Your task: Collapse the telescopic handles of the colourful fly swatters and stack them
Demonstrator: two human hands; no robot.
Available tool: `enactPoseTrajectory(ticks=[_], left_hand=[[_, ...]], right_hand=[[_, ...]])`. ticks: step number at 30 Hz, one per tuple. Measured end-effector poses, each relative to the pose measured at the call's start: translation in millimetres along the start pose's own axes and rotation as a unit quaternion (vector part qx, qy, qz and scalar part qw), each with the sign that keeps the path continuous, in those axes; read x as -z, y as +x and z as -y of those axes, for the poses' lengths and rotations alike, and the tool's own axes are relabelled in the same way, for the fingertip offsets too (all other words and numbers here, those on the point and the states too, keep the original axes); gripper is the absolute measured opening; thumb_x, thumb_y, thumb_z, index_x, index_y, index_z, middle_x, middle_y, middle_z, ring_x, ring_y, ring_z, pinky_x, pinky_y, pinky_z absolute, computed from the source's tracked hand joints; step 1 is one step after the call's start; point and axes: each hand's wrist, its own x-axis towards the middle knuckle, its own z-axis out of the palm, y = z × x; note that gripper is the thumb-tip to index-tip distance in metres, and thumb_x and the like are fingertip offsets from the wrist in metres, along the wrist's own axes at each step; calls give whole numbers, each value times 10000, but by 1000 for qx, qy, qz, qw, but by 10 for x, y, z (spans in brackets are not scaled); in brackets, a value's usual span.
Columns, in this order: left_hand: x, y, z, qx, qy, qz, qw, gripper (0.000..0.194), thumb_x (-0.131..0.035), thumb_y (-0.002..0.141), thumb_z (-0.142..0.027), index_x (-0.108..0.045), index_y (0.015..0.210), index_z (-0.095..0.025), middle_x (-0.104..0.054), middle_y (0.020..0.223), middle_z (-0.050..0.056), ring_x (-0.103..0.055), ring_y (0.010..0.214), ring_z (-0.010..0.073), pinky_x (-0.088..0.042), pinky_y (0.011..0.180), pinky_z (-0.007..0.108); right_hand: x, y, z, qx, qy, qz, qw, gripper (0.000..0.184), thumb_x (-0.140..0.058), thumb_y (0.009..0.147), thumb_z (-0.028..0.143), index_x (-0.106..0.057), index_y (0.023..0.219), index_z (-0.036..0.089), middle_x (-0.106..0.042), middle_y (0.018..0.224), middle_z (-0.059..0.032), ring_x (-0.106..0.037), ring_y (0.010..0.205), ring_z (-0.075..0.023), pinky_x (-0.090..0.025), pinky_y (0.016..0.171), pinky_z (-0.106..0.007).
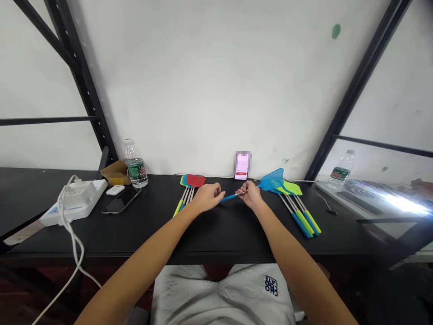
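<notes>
A blue fly swatter [230,197] is held level above the black table, between my two hands. My right hand [250,195] is closed around its thin metal shaft. Its blue mesh head [274,177] points right and overlaps the swatters lying there. At the other end, the curled fingers of my left hand [209,197] close on the blue handle, whose tip they hide. Beside my left wrist lies a group of swatters with a red one [196,180] on top. To the right rests another group, blue and yellow-green, including a yellow-green swatter [292,188], handles toward me.
A lit phone [241,166] leans against the wall. On the left are a water bottle [135,164], a cardboard box [116,172], a white case [115,190], a dark phone [122,201] and a power strip [77,201] with cables. A short cable [327,205] lies at right.
</notes>
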Motion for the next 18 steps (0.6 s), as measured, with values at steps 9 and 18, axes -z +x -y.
enactPoseTrajectory(ticks=[9,18], left_hand=[[-99,-28,0,-22,4,61,998,233,-617,801,-436,-607,816,-203,-644,741,4,-574,705,155,-345,578,244],[-173,-61,-100,-40,-6,136,990,243,-596,808,-437,-625,762,-201,-664,755,11,-575,663,147,-338,560,242]], right_hand=[[-63,-66,-29,-45,-46,-15,998,245,-424,879,209,-381,638,210,-389,458,58,-486,431,-114,-492,530,-287],[-60,-53,-50,-65,-124,-26,990,239,-461,899,228,-470,664,186,-406,450,65,-473,400,-94,-417,443,-227]])
